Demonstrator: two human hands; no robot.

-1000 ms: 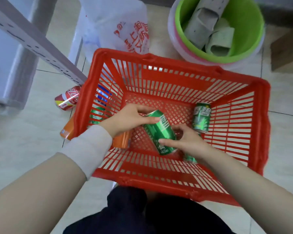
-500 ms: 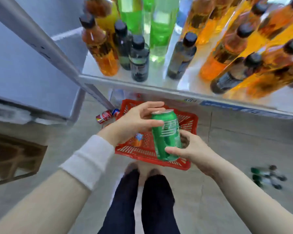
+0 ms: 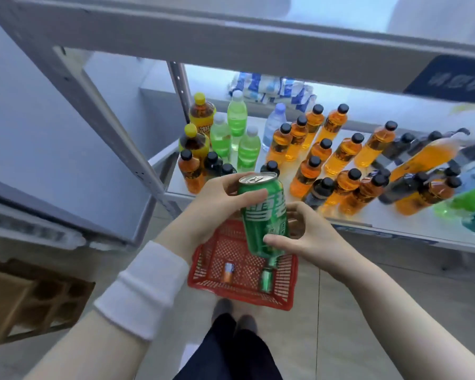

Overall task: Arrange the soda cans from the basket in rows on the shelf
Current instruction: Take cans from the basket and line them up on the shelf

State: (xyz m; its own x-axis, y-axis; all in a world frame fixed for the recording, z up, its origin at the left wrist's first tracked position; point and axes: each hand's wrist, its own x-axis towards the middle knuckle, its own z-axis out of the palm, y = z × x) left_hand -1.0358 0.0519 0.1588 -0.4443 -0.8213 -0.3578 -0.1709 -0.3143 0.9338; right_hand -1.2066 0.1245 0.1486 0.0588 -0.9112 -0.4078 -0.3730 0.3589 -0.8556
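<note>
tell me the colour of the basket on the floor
The basket is red, clearest in the head view.

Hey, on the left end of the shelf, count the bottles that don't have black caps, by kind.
Yellow-capped amber bottles: 2
Pale green bottles: 3
Clear water bottle: 1
Total: 6

Orange bottles [image 3: 340, 157] with black caps stand upright in loose rows. To their left are pale green bottles [image 3: 237, 116] with white caps, and beside those two brown bottles [image 3: 202, 116] with yellow caps. A clear water bottle [image 3: 273, 127] stands between the green and orange groups. Blue-and-white packs [image 3: 272, 89] lie behind them. A cardboard box [image 3: 30, 300] sits on the tiled floor [image 3: 368, 311] at lower left.
</note>
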